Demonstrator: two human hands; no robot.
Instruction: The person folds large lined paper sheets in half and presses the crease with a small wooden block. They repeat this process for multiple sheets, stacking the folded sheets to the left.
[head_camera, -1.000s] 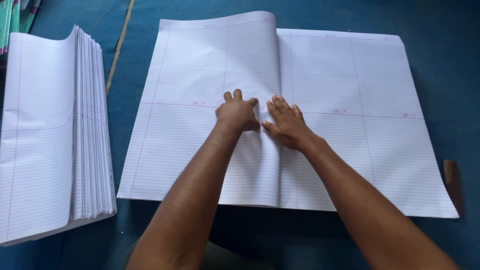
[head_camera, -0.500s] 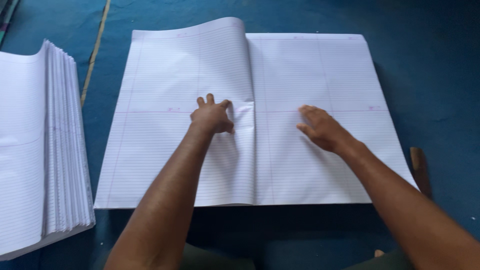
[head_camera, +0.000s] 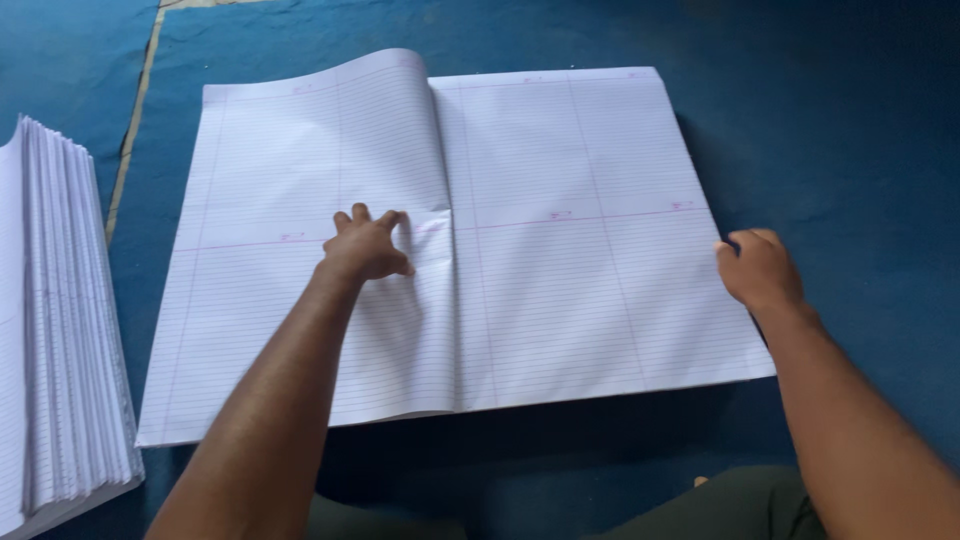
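Observation:
A large bundle of white ruled paper sheets lies unfolded on a blue floor covering, with a centre crease running top to bottom. My left hand presses down on the left half just beside the crease, fingers curled. At the sheets' right edge, my right hand has its fingers curled over that edge. The left half bulges up a little at its far end near the crease.
A thick stack of folded ruled sheets stands at the left edge of view. Blue floor covering surrounds the paper, with a pale strip at the far left. My dark green trouser leg shows at the bottom.
My right hand has slid from the centre crease out across the right half to its right edge. My left hand has stayed pressed by the crease. The camera view has shifted.

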